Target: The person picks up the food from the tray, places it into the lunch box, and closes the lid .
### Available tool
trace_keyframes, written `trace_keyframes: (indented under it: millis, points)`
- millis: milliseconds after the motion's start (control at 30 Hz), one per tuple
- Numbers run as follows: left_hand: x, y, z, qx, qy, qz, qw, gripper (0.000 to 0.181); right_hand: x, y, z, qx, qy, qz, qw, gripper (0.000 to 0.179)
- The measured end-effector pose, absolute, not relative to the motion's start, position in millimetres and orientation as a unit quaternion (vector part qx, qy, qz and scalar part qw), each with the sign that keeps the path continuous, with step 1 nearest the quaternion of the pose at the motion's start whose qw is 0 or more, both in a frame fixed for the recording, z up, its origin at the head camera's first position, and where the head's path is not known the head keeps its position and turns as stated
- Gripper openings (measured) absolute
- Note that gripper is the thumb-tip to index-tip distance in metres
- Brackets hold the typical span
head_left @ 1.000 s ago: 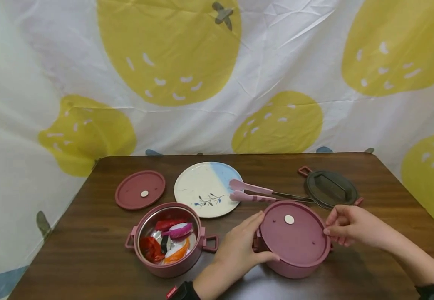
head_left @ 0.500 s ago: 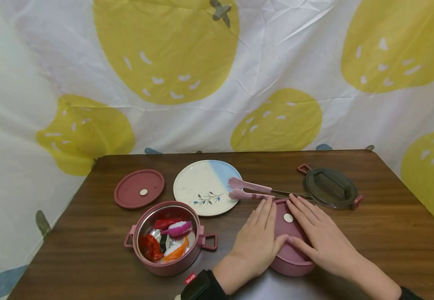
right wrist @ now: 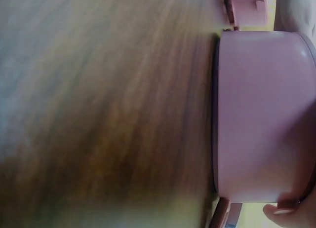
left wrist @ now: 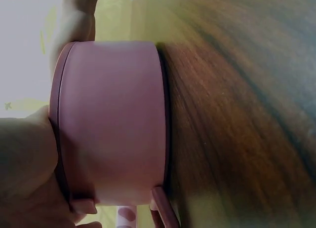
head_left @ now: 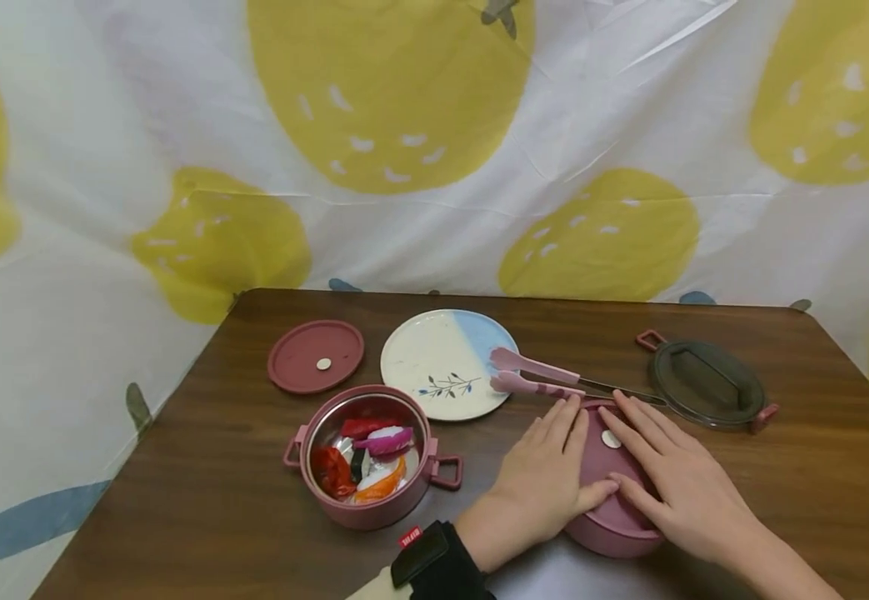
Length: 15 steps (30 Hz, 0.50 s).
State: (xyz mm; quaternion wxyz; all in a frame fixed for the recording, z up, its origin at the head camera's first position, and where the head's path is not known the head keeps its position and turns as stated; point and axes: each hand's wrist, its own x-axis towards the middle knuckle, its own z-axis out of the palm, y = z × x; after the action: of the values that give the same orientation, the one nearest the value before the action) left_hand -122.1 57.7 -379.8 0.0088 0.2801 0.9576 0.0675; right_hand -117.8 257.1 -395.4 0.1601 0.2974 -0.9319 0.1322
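Note:
A pink pot (head_left: 614,542) stands at the right front of the table with its dark pink lid (head_left: 605,467) seated on top. My left hand (head_left: 542,479) lies over the lid's left side with straight fingers. My right hand (head_left: 685,479) covers the right side in the same way, and the two thumbs meet near the lid's middle. Between the hands shows the lid's white round button (head_left: 611,439). The left wrist view has the pot's side wall (left wrist: 111,119) and a handle (left wrist: 165,208) low on it. In the right wrist view the pot wall (right wrist: 264,114) rises from the tabletop.
On the left, an uncovered pink pot (head_left: 374,515) holds several toy sushi pieces (head_left: 385,440). Behind it lie a second pink lid (head_left: 316,357) and a patterned plate (head_left: 434,362). Pink tongs (head_left: 539,367) overlap the plate; a pan with a dark lid (head_left: 707,383) sits at right.
Both hands have moved from the lid's edges to flat on top of it, thumbs coming together. The head view has turned left, so the table things appear further right.

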Motion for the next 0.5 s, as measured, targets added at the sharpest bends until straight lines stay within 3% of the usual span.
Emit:
trace_keyframes:
  millis: [267,500]
  points:
    - [-118.6,57.1,-381.9,0.295,0.952,0.074,-0.027,0.077,-115.4,258.9,-397.8,0.311,-0.926,0.136,0.164,0.06]
    - [-117.7,55.9,-378.8,0.292,0.953,0.086,-0.015,0.071,-117.6,257.1,-394.8,0.313,-0.924,0.141,0.171,0.057]
